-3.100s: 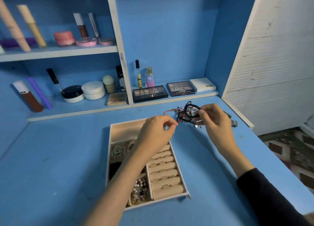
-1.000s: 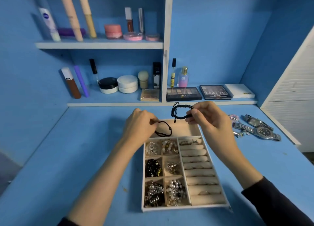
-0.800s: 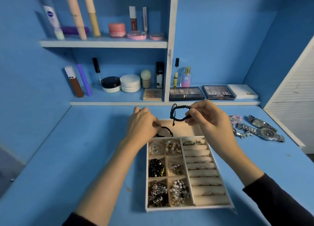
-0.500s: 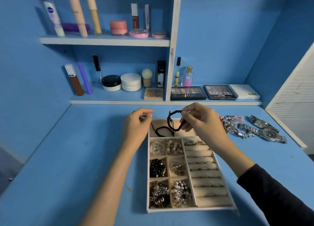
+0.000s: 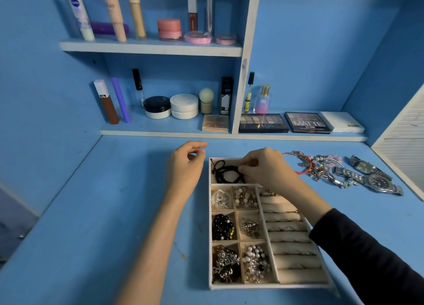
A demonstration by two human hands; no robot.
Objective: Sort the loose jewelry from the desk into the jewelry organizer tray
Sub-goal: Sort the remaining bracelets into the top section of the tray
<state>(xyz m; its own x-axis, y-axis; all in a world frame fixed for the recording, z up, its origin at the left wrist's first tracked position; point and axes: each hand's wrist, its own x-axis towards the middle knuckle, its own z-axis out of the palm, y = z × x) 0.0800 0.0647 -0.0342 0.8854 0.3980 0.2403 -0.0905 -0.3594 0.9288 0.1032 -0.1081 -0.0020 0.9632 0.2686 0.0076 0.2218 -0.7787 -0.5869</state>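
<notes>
A cream jewelry organizer tray point(image 5: 263, 286) lies on the blue desk in front of me. Its small cells hold beads, chains and earrings, and its right side has ring rolls. Black cord bracelets point(image 5: 226, 173) lie in the long top compartment. My right hand point(image 5: 266, 169) reaches into that compartment, fingertips pinched on a black cord bracelet. My left hand point(image 5: 187, 164) hovers just left of the tray, fingers loosely curled and holding nothing. A heap of loose jewelry point(image 5: 321, 169) with a red cord, pink beads and silver chains lies on the desk to the right.
Two silver wristwatches point(image 5: 371, 177) lie right of the loose heap. Behind the desk, low shelves carry eyeshadow palettes point(image 5: 263, 123), jars point(image 5: 184, 106) and bottles. A white slatted panel point(image 5: 406, 148) borders the desk's right edge.
My left hand let go of its black bracelet in the top compartment and drew back left. My right hand lowered its black bracelet down into the same compartment.
</notes>
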